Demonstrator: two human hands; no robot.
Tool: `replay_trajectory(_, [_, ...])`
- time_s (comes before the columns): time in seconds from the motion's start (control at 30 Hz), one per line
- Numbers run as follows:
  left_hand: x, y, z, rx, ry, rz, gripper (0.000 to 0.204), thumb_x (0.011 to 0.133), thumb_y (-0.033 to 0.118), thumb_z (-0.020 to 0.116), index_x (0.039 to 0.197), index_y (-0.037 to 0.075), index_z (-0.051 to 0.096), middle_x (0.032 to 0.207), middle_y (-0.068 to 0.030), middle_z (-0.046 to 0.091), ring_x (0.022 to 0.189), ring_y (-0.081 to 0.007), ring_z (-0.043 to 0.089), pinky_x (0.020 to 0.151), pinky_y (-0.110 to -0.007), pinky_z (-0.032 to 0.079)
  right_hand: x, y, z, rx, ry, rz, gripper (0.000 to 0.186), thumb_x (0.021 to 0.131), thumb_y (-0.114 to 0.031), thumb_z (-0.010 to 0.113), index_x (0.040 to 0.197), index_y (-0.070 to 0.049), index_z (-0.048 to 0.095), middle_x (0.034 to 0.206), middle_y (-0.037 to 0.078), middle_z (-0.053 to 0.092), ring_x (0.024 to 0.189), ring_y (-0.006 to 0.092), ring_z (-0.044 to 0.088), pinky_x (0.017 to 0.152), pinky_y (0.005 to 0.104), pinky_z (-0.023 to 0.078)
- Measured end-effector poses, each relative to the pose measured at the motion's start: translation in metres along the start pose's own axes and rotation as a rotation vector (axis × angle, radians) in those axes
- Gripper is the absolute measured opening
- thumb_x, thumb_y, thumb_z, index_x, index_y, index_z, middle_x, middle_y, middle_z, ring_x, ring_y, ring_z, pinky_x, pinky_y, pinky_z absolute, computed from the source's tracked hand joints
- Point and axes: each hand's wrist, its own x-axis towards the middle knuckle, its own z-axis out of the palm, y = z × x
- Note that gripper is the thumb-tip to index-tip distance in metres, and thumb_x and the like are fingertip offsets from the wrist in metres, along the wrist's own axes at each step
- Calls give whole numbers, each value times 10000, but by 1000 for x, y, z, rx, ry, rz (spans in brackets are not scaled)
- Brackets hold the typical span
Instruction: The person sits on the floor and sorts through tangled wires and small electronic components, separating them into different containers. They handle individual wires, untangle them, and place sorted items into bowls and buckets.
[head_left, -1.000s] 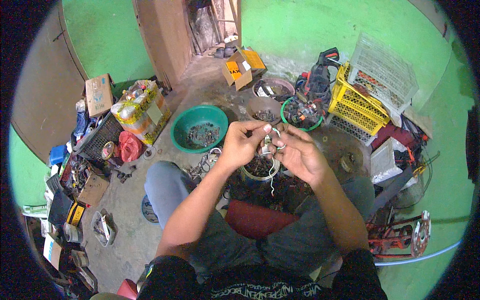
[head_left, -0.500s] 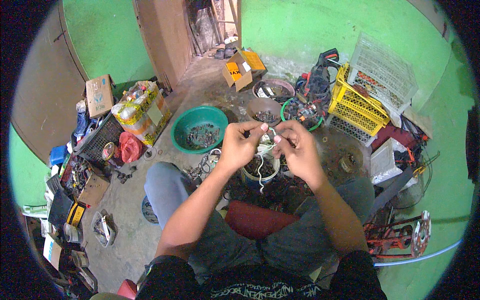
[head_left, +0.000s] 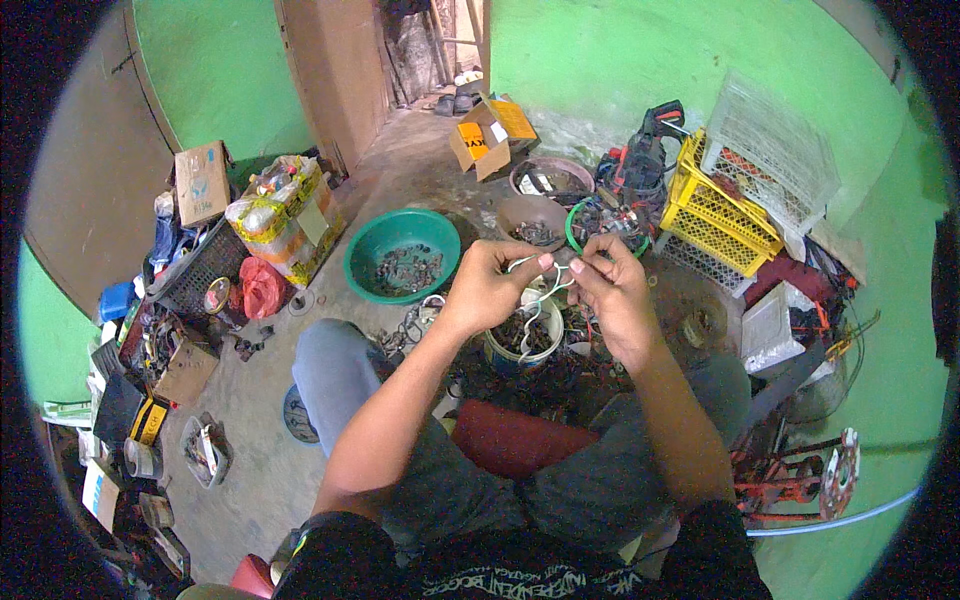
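Thin white-and-green wire [head_left: 546,297] is stretched between my two hands, with a pale length hanging down. My left hand [head_left: 488,288] pinches one part of it between thumb and forefinger. My right hand [head_left: 617,300] pinches another part a short way to the right, fingers curled. Under both hands stands a bucket [head_left: 556,342] with a pale rim, filled with dark small scraps. The wire's lower end hangs over this bucket. What exactly lies between the fingertips is too small to make out.
A green basin [head_left: 360,282] of small dark parts stands left of my hands. Beyond lie a brown bowl [head_left: 512,212], a pink basin [head_left: 588,176] and a green-rimmed tub [head_left: 574,238]. Yellow crates [head_left: 722,205] lean at right. A cardboard box [head_left: 482,150] sits near the doorway.
My hands have drawn slightly apart, the right one moving right. The wire between them now shows as a longer looped stretch. The whole view has shifted a little.
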Motion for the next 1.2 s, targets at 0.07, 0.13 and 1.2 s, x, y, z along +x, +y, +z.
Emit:
replay_trajectory(0.07, [-1, 0, 0, -40, 28, -23, 235, 922, 191, 683, 969, -33, 739, 777, -94, 723, 690, -112, 624, 652, -307, 509, 0, -9, 3, 296, 16, 190, 147, 931, -50, 621, 1037, -86, 526, 808, 44, 636, 650, 138, 585, 553, 270, 467])
replay_trajectory(0.13, [-1, 6, 2, -91, 41, -66, 233, 927, 186, 679, 959, -37, 739, 754, -88, 711, 620, -112, 611, 585, -301, 493, 7, -5, -10, 413, -117, 289, 121, 937, -85, 620, 1023, -92, 535, 763, 10, 590, 600, 118, 517, 535, 254, 419])
replay_trajectory(1.2, [-34, -32, -102, -53, 254, -214, 249, 969, 216, 622, 895, 4, 729, 687, 2, 602, 633, -58, 460, 576, -252, 371, 78, 24, 84, -445, -326, -266, 183, 925, -152, 672, 1015, 3, 708, 912, 95, 735, 820, 134, 662, 744, 297, 511])
